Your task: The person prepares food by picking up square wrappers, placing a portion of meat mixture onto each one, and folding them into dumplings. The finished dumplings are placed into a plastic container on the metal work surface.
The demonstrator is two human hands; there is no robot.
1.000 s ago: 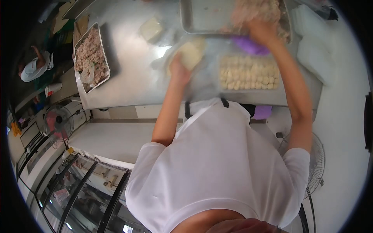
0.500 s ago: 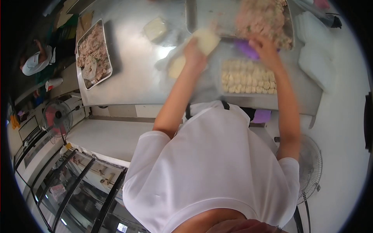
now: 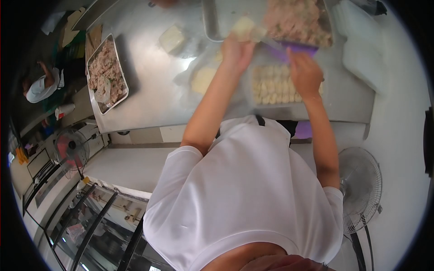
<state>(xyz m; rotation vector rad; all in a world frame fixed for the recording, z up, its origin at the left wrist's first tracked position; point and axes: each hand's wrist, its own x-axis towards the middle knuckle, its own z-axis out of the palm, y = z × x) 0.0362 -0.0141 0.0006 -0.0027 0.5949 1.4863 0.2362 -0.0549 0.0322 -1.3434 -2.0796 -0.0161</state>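
My left hand [image 3: 238,53] is closed on a pale, round dough wrapper [image 3: 244,27], held up over the steel table. My right hand [image 3: 306,74] is wrapped round a thin, flat spreader [image 3: 273,43], blurred, whose far end reaches the wrapper. Just beyond my right hand lies something purple [image 3: 302,48] along the near edge of a metal tray of minced meat filling [image 3: 296,20]. Below that hand stands a clear box with rows of small dumplings [image 3: 271,88], partly covered by the hand. More wrappers [image 3: 203,80] lie on plastic beside my left forearm.
A second tray of minced meat [image 3: 107,72] stands at the table's left end. A wrapped white packet [image 3: 172,39] lies mid-table. Clear plastic lids or boxes [image 3: 361,63] are at the right edge. Fans [image 3: 360,189] stand low on both sides. Another person [image 3: 43,86] is far left.
My left hand has moved right with the wrapper, toward the filling tray. My right hand has drawn back from the filling, bringing the spreader to the wrapper. The view has shifted slightly.
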